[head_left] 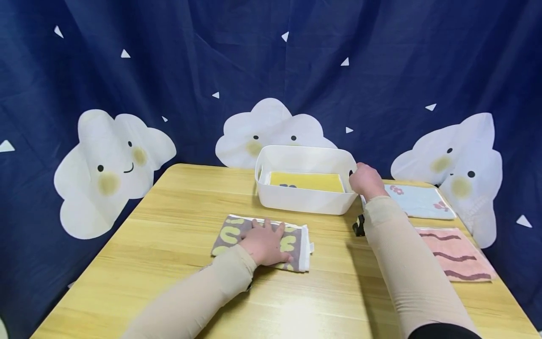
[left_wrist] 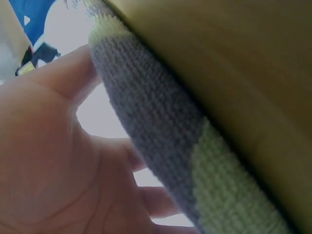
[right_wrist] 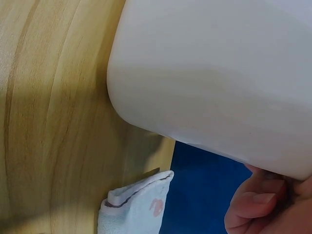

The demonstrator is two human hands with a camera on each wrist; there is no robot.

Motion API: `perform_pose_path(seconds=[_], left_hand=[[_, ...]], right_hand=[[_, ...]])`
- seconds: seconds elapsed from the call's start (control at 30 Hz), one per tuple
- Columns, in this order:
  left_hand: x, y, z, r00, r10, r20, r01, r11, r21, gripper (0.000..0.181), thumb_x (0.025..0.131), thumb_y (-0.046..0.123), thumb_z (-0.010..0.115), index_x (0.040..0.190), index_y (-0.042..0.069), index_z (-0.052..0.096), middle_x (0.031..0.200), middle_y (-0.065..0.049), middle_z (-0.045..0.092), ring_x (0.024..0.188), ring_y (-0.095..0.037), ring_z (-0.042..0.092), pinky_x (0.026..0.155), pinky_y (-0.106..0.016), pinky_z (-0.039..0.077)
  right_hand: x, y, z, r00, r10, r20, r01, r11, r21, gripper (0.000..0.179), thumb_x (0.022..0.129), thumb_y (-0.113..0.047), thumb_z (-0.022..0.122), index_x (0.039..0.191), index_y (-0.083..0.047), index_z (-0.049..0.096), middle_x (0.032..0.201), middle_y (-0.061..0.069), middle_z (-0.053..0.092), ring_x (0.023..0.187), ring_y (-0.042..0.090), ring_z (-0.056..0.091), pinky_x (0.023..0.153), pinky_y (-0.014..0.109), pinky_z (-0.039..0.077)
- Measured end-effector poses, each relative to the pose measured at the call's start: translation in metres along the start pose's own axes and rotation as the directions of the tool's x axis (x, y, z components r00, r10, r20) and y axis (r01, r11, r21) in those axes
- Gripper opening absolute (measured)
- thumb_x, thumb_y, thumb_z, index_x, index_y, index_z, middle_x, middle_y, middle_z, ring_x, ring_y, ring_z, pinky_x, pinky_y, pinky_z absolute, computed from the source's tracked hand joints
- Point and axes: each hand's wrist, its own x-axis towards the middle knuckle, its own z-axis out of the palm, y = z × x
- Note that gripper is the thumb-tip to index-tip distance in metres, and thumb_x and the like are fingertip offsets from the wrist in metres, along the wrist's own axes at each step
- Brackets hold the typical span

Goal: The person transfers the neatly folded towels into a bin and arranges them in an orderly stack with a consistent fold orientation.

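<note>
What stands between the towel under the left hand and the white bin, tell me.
Nothing visible: bare tabletop separates the towel under the left hand from the white bin. Only the bin's own near wall guards its inside.

No text, brand or number can be read in any of the three views. In the head view, a small white label point(head_left: 312, 247) sticks out from the right edge of the grey-and-yellow cloth point(head_left: 228, 235), just below the middle of the frame; it is too small to tell whether it carries print. At the right of the same view, faint slanting marks point(head_left: 476, 205) that resemble lettering lie across the white cloud point(head_left: 482, 221) on the blue curtain point(head_left: 423, 56), too pale to make out. Lower left of centre, the left sleeve point(head_left: 211, 282) bears a small dark mark, also illegible.
</note>
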Motion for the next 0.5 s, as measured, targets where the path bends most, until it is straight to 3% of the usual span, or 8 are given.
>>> perform_pose_path(seconds=[0.27, 0.5], left_hand=[[0.014, 0.054, -0.005, 1.000, 0.005, 0.011, -0.005, 0.998, 0.055, 0.100, 0.080, 0.086, 0.052, 0.161, 0.034, 0.026, 0.162, -0.019, 0.028, 0.140, -0.054, 0.032, 0.083, -0.067, 0.051], [0.021, 0.084, -0.007, 1.000, -0.005, -0.006, 0.006, 0.995, 0.096, 0.099, 0.079, 0.088, 0.050, 0.160, 0.036, 0.027, 0.161, -0.018, 0.031, 0.138, -0.053, 0.036, 0.079, -0.063, 0.054]], right_hand=[[-0.002, -0.001, -0.001, 1.000, -0.020, -0.007, 0.020, 1.000, -0.006, 0.033, 0.092, -0.005, 0.039, 0.119, 0.006, 0.053, 0.116, 0.030, 0.059, 0.102, 0.042, 0.055, 0.096, 0.057, 0.044], [-0.001, -0.001, 0.000, 1.000, 0.006, -0.004, -0.006, 1.000, 0.007, 0.036, 0.093, -0.006, 0.040, 0.124, 0.006, 0.051, 0.120, 0.029, 0.058, 0.103, 0.041, 0.054, 0.099, 0.058, 0.043]])
